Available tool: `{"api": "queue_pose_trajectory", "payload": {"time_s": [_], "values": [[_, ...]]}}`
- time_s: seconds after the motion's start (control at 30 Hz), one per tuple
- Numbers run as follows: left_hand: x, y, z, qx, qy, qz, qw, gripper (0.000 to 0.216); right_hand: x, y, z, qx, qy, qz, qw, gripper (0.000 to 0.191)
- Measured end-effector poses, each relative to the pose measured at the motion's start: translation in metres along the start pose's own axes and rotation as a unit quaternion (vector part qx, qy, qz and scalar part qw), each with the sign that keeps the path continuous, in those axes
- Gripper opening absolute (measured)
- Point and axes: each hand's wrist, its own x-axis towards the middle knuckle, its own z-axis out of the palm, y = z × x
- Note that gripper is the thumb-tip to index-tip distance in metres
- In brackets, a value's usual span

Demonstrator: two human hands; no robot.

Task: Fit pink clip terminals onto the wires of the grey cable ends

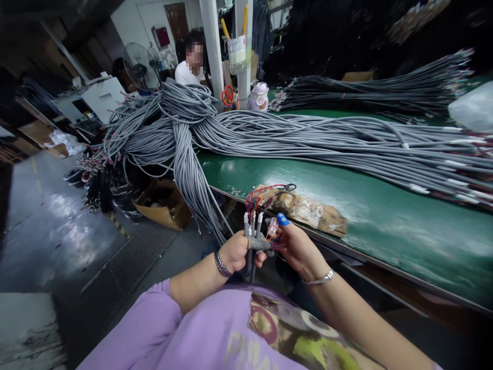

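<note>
My left hand [239,252] is closed around several grey cables [246,221], held upright in front of my body. Grey covers wrap some of its fingers. White sleeves cap the cable ends, and thin red, blue and dark wires [253,203] fan out above them. Close on the right, my right hand [300,249] is closed by pinching thin coloured wires [278,246]; a blue cover sits on its thumb. Beside that thumb is a small pale piece [272,226] with orange wires, its kind unclear. The fingertips of my right hand are partly hidden.
A taped wooden block [319,216] lies at the front edge of the green table [385,205]. Long grey cables [308,136] run across the table and hang off its left end. Black cables [370,95] lie behind. A cardboard box [165,208] stands below; a person [188,67] is beyond.
</note>
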Motion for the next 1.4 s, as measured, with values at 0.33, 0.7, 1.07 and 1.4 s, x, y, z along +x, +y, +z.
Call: {"api": "queue_pose_trajectory", "payload": {"time_s": [0.33,0.7,1.07,1.4], "values": [[0.002,-0.002,0.000,0.009,-0.004,-0.014,1.000,0.033,0.004,0.005,-0.003,0.026,-0.018,-0.005,0.999,0.039],[-0.013,-0.007,0.003,0.011,0.037,0.007,0.999,0.039,-0.003,0.005,-0.006,0.049,-0.039,0.029,0.998,0.040],[-0.018,-0.011,0.017,-0.011,0.109,0.094,0.989,0.039,-0.003,0.007,-0.005,0.005,-0.018,-0.003,1.000,0.039],[-0.011,-0.016,0.018,0.004,0.106,0.093,0.990,0.036,0.006,0.011,-0.007,0.042,-0.011,0.005,0.999,0.038]]}}
